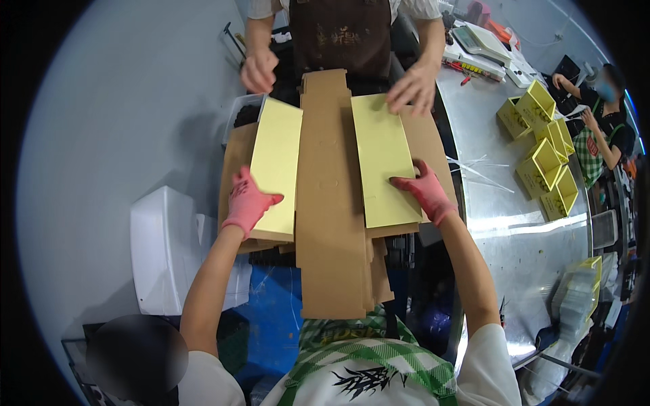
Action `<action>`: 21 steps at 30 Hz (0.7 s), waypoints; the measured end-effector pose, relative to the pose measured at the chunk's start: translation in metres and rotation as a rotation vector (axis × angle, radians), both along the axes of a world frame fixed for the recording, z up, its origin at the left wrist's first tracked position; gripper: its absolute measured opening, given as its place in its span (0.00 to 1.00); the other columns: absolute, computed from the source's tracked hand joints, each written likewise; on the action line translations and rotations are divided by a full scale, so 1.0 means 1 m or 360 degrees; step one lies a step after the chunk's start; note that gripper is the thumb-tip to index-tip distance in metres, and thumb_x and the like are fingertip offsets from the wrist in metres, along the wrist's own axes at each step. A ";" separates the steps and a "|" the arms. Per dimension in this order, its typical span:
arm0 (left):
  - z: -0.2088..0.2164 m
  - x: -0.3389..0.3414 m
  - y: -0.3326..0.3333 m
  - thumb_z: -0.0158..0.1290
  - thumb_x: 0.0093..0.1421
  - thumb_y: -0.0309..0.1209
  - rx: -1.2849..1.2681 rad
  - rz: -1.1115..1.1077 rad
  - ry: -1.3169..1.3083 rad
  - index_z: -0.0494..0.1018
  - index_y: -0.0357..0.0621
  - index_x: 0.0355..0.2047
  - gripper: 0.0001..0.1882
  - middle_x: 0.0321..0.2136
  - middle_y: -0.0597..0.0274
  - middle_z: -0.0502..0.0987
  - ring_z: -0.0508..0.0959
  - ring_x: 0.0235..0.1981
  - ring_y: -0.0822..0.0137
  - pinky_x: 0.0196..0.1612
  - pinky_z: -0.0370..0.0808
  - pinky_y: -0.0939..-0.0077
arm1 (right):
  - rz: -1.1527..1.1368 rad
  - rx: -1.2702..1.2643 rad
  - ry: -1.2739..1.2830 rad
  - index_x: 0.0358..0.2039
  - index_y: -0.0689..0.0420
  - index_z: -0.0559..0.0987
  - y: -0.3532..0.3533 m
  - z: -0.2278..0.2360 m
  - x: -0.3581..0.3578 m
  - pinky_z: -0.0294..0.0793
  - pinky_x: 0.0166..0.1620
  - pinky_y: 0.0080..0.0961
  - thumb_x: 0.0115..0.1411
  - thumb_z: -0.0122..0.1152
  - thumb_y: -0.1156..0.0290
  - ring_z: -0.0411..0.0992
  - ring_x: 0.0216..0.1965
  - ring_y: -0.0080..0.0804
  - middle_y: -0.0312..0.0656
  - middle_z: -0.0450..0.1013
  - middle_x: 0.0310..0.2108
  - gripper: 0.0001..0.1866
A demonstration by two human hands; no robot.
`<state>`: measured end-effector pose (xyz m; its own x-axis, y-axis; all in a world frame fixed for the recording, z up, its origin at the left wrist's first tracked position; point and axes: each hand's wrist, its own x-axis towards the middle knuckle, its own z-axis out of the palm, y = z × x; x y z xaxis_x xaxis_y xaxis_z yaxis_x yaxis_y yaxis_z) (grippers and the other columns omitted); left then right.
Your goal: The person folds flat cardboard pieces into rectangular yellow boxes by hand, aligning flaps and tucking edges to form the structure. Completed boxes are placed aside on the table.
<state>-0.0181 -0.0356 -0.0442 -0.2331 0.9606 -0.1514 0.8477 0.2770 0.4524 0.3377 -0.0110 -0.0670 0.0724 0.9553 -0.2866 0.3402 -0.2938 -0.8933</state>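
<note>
A long flat brown cardboard sheet (330, 237) stretches away from me, with a pale yellow panel on either side. My left hand (250, 204), in a pink glove, grips the outer edge of the left yellow panel (276, 155), thumb on top. At the outer near edge of the right yellow panel (382, 152), my right hand (426, 191) in a pink glove with darker fingertips holds on, its thumb over the surface. More brown cardboard lies under both panels. Parts of my fingers are hidden by the edges.
Opposite, a person in a brown apron (340, 37) has both bare hands near the panels' far ends. A metal table (487, 237) on the right carries several yellow boxes (539, 169), white straps and a scale (481, 42). A white plastic bin (159, 250) stands left.
</note>
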 end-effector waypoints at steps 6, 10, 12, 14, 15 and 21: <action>0.020 0.087 -0.022 0.65 0.44 0.38 0.0288 -0.1042 0.0183 0.63 0.44 0.55 0.38 0.60 0.49 0.55 0.65 0.56 0.48 0.55 0.68 0.63 | 0.0225 0.0521 -0.1136 0.59 0.51 0.64 -0.027 0.058 -0.087 0.75 0.42 0.34 0.50 0.63 0.72 0.74 0.42 0.44 0.55 0.65 0.53 0.34; 0.051 0.047 -0.015 0.66 0.42 0.39 -0.0177 -0.1592 -0.0190 0.68 0.42 0.48 0.33 0.58 0.53 0.57 0.63 0.56 0.52 0.56 0.66 0.68 | 0.0658 0.1018 -0.0515 0.53 0.55 0.69 -0.028 0.043 -0.061 0.74 0.44 0.32 0.52 0.57 0.77 0.72 0.47 0.46 0.55 0.57 0.61 0.25; 0.061 0.027 -0.016 0.66 0.42 0.39 -0.0181 -0.1732 -0.0350 0.69 0.42 0.46 0.32 0.56 0.54 0.61 0.62 0.56 0.52 0.57 0.66 0.67 | 0.1136 0.0888 -0.0037 0.45 0.55 0.73 -0.030 0.058 -0.034 0.71 0.49 0.38 0.49 0.52 0.83 0.66 0.55 0.54 0.55 0.52 0.64 0.21; 0.060 0.015 -0.011 0.66 0.41 0.42 -0.0205 -0.1750 -0.0553 0.71 0.41 0.45 0.32 0.55 0.54 0.62 0.61 0.56 0.50 0.58 0.65 0.65 | 0.1406 0.1065 -0.0252 0.46 0.55 0.73 -0.031 0.062 -0.014 0.70 0.50 0.38 0.47 0.54 0.82 0.66 0.54 0.52 0.53 0.51 0.65 0.22; 0.059 0.012 -0.005 0.66 0.40 0.42 -0.0203 -0.1787 -0.0426 0.72 0.41 0.43 0.31 0.54 0.54 0.64 0.63 0.54 0.50 0.56 0.66 0.64 | 0.1542 0.1153 -0.0360 0.46 0.55 0.73 -0.031 0.062 -0.009 0.70 0.50 0.38 0.47 0.55 0.81 0.66 0.54 0.51 0.52 0.50 0.66 0.23; 0.029 0.008 0.001 0.66 0.39 0.44 0.0340 -0.1809 0.0123 0.74 0.43 0.32 0.23 0.35 0.61 0.73 0.71 0.36 0.55 0.39 0.73 0.63 | 0.1676 0.1556 -0.1198 0.39 0.51 0.74 -0.032 0.050 -0.008 0.68 0.42 0.34 0.39 0.64 0.37 0.67 0.40 0.38 0.37 0.67 0.44 0.34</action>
<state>-0.0098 -0.0350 -0.0148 0.7795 0.6262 0.0164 0.5860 -0.7382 0.3342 0.3297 -0.0426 -0.0168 -0.8614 0.4560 0.2237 0.4357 0.8898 -0.1361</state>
